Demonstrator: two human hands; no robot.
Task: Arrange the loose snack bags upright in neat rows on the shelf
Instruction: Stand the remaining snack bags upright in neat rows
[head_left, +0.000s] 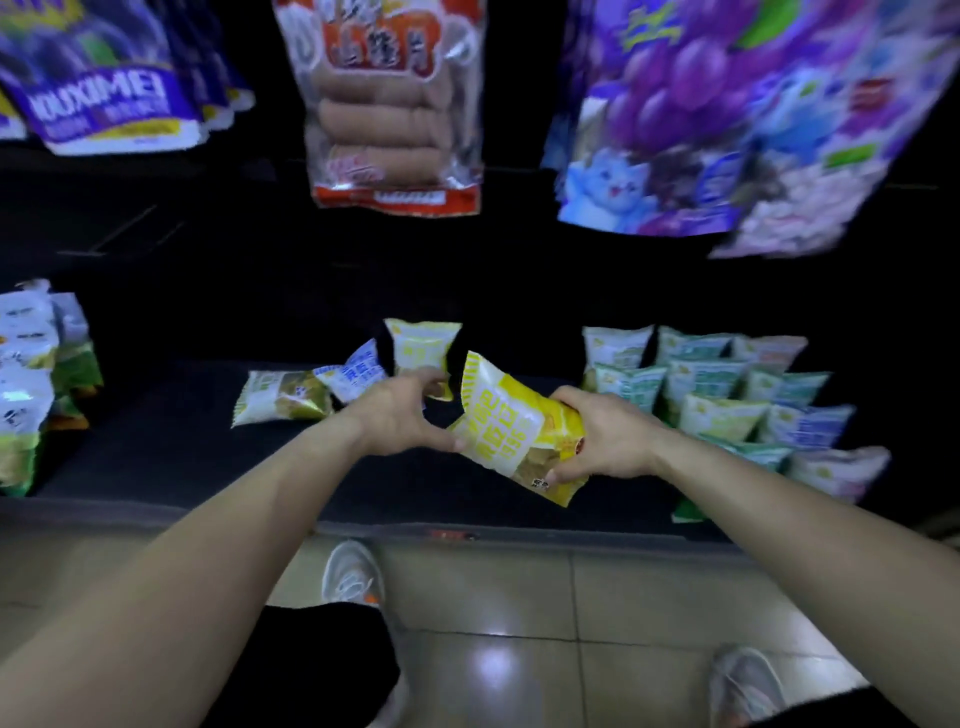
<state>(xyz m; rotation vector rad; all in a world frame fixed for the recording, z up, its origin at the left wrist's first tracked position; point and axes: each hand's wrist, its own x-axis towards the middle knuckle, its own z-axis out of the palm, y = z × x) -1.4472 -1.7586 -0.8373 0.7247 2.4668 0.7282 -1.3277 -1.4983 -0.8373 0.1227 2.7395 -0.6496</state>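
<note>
right hand clutches a tilted yellow snack bag over the dark shelf; left hand pinches its edge, fingers curled.

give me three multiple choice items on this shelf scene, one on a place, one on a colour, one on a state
1. Where do the teal-and-white snack bags in neat rows stand?
A. right of the hands
B. left of the hands
C. on the floor

2. What colour is the crinkly bag in the right hand?
A. purple
B. yellow and white
C. red

3. How is the green-and-white snack bag left of the left hand?
A. upright
B. hanging
C. lying on its side

Answers: 1 A, the rows fill the dark shelf's right part. 2 B, the yellow and white bag shows yellow print. 3 C, it lies flat.
</note>
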